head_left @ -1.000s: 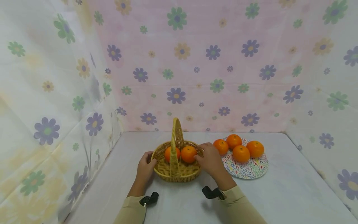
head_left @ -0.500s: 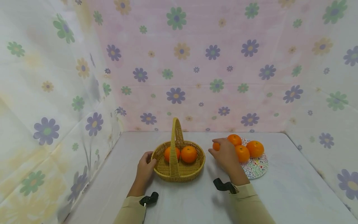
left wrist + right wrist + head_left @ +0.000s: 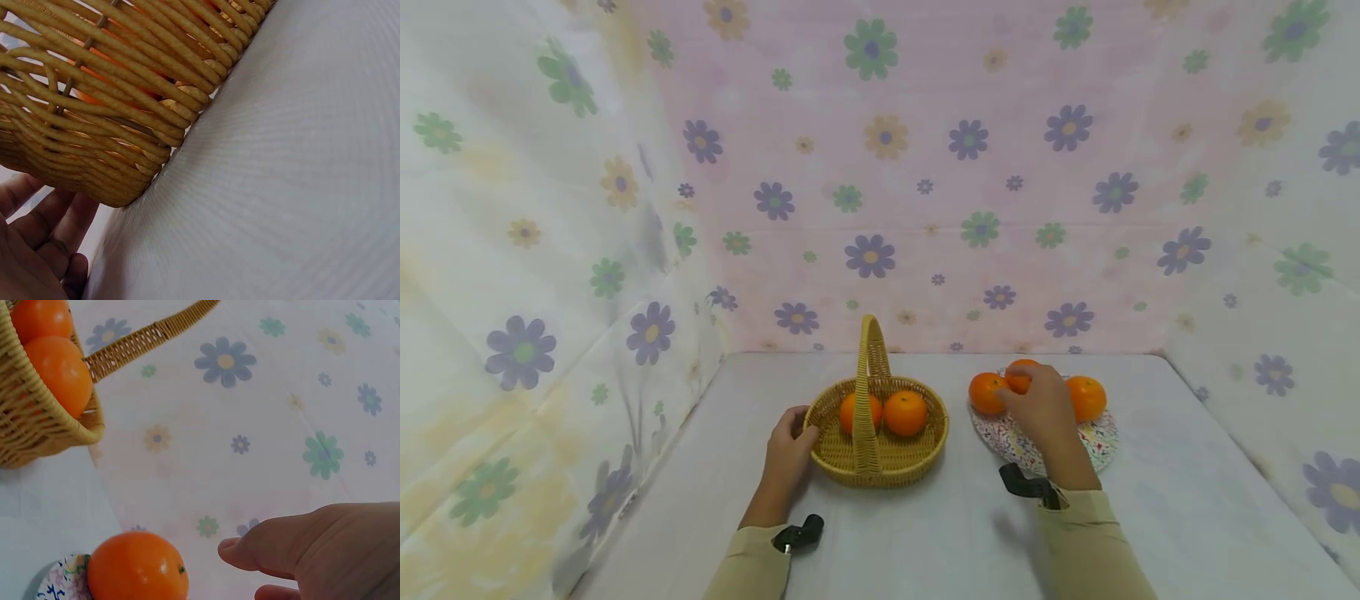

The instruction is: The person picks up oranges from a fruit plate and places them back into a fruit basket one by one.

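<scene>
A yellow wicker basket [image 3: 880, 477] with a tall arched handle stands on the table, holding two oranges [image 3: 906, 413]. My left hand [image 3: 788, 450] grips its left side, thumb at the rim; in the left wrist view, bent fingers [image 3: 53, 228] lie against the weave. My right hand [image 3: 1043, 410] hovers over a round speckled plate [image 3: 1101, 446], covering part of it. Oranges show around that hand: one at the plate's left edge [image 3: 987, 393], one behind the fingers and one [image 3: 1087, 398] to the right. In the right wrist view the thumb [image 3: 256, 550] stretches out, touching nothing visible.
The table [image 3: 910, 550] has a pale cover. Flower-printed cloth [image 3: 925, 167] hangs behind it and along both sides. A black device [image 3: 1026, 486] sits at the right wrist, another [image 3: 801, 533] at the left.
My right hand has left the basket's right rim and moved right, past the leftmost orange, to above the plate. The left hand and basket have stayed put.
</scene>
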A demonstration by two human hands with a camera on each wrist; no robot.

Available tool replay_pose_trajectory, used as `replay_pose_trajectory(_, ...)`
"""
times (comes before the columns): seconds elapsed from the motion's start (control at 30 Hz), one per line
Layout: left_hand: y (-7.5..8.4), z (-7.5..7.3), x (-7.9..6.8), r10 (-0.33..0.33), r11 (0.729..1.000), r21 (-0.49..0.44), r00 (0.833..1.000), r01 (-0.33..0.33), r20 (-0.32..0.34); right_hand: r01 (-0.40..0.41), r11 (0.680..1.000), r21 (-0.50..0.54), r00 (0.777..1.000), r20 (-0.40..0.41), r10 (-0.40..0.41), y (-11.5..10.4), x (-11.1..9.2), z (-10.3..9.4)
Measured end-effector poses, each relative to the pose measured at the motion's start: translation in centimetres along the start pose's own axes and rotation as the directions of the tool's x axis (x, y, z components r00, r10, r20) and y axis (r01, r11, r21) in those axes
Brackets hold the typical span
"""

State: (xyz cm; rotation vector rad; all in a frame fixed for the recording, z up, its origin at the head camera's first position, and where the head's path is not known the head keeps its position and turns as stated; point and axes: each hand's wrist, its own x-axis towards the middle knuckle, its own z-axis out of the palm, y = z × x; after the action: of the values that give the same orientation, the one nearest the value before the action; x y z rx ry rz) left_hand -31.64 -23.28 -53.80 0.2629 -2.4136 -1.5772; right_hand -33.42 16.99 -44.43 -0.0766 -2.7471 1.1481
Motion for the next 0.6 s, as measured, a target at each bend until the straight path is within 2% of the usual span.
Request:
replay_pose_trajectory(0.27, 0.0, 0.1, 0.0, 0.006, 1.000, 0.009, 1.000, -0.006, 0.009, -0.055, 0.998, -0.016, 0.998, -0.037, 0.055, 1.7, 0.2, -0.9)
replay_pose_trajectory(0.43, 0.3, 0.2, -0.2, 0.002, 1.000, 0.009, 1.000, -0.002, -0.002, -0.062, 0.997, -0.038, 0.995, -0.086, 0.058, 2.5, 0.1, -1.7)
replay_pose_trajectory(0.6, 0.0, -0.1, -0.3, 0.007, 1.000, 0.021, 1.000, -0.006, -0.011, -0.079, 0.995, -0.058, 0.991, -0.114, 0.072, 3.0, 0.1, -1.8)
